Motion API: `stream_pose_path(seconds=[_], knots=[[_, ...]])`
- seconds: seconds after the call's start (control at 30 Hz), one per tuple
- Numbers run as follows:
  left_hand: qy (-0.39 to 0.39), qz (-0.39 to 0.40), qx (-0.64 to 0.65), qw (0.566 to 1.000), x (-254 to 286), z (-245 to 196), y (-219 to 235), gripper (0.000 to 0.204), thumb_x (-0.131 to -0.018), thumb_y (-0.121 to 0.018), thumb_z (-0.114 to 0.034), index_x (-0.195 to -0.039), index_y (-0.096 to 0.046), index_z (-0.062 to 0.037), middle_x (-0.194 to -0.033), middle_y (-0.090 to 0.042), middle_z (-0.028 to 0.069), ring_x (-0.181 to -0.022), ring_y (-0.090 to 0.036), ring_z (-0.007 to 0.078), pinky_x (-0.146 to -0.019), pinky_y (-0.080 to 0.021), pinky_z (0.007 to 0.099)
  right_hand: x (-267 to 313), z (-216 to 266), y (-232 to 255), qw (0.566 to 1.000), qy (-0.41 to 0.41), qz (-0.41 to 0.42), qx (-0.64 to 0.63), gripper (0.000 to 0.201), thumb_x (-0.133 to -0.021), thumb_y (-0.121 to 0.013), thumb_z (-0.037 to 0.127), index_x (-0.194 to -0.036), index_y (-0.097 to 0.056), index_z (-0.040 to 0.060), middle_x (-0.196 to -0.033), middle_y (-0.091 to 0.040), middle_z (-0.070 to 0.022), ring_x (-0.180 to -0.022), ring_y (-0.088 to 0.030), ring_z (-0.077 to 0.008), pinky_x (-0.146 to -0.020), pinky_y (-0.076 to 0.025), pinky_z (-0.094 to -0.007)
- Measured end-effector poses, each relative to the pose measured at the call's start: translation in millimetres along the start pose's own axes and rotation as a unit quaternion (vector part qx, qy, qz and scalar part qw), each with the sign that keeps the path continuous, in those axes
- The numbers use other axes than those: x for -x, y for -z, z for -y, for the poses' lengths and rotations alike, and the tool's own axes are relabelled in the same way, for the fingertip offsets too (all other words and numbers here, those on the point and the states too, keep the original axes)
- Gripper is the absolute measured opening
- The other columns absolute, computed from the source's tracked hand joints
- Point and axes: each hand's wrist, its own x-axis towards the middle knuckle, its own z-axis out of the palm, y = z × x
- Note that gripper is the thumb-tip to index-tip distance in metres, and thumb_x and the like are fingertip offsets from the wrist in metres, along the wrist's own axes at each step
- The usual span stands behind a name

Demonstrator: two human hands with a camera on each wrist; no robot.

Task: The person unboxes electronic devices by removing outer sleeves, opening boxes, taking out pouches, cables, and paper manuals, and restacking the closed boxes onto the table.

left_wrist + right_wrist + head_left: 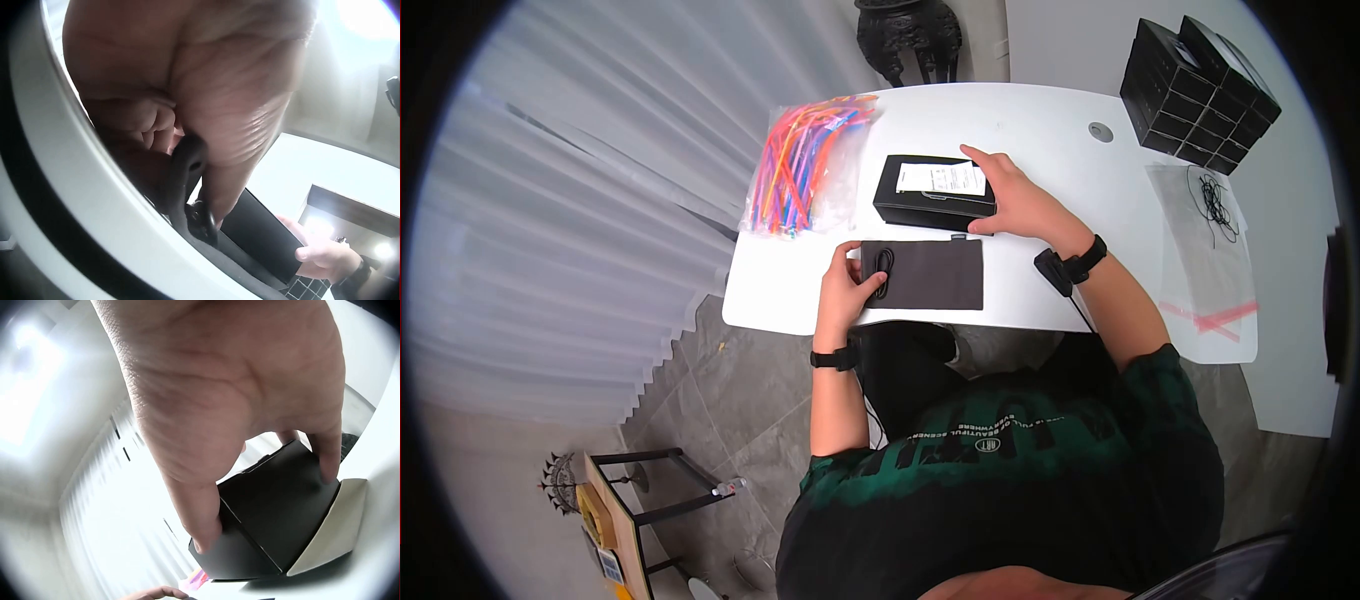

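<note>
On the white table, near its front edge, lies a flat dark grey pouch (940, 275) with a small tab at its back edge. A coiled black cable (884, 262) rests on the pouch's left part. My left hand (847, 288) pinches the pouch's left side, its thumb over the cable and its other fingers curled at the edge. Behind the pouch is a black box (935, 212) with a white printed leaflet (940, 178) on top. My right hand (1030, 205) grips the box's right end, thumb in front and fingers behind. A pale-lined flap (334, 528) sticks out from the box.
A clear bag of colourful strips (805, 165) lies at the table's back left. Stacked black boxes (1200, 95) stand at the back right. Nearer on that side are clear plastic bags (1200, 270) and a tangled black cord (1215, 205). A grey round grommet (1100, 132) sits in the tabletop.
</note>
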Motion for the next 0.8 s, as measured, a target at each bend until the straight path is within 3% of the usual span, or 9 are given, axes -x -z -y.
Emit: stream_pose_path(seconds=[0.43, 0.5, 0.8], knots=[[0.000, -0.009, 0.022, 1.000, 3, 3, -2, 0.062, -0.082, -0.084, -0.003, -0.135, -0.054, -0.0023, -0.088, -0.069, 0.0062, -0.076, -0.064, 0.0116, -0.068, -0.051, 0.0258, 7, -6, -16, 0.999, -0.006, 0.024, 0.021, 0.111, -0.070, -0.091, 0.017, -0.162, -0.030, 0.0156, -0.143, -0.045, -0.0219, -0.133, -0.052, -0.0393, -0.113, -0.046, -0.0430], [-0.013, -0.021, 0.040, 0.999, 3, 7, -3, 0.061, -0.079, -0.087, -0.009, -0.132, -0.057, -0.0033, -0.081, -0.066, 0.0052, -0.070, -0.061, 0.0131, -0.065, -0.051, 0.0285, 5, -6, -17, 0.999, -0.009, 0.023, 0.024, 0.111, -0.070, -0.091, 0.017, -0.162, -0.029, 0.0157, -0.144, -0.045, -0.0221, -0.133, -0.052, -0.0392, -0.113, -0.046, -0.0429], [-0.011, -0.027, 0.060, 0.998, 4, 5, -5, 0.061, -0.080, -0.086, -0.008, -0.133, -0.057, -0.0022, -0.082, -0.067, 0.0053, -0.070, -0.062, 0.0131, -0.067, -0.052, 0.0282, -44, -31, -10, 0.999, 0.015, 0.020, 0.028, 0.112, -0.071, -0.091, 0.018, -0.163, -0.028, 0.0180, -0.145, -0.046, -0.0217, -0.129, -0.055, -0.0370, -0.110, -0.048, -0.0409]])
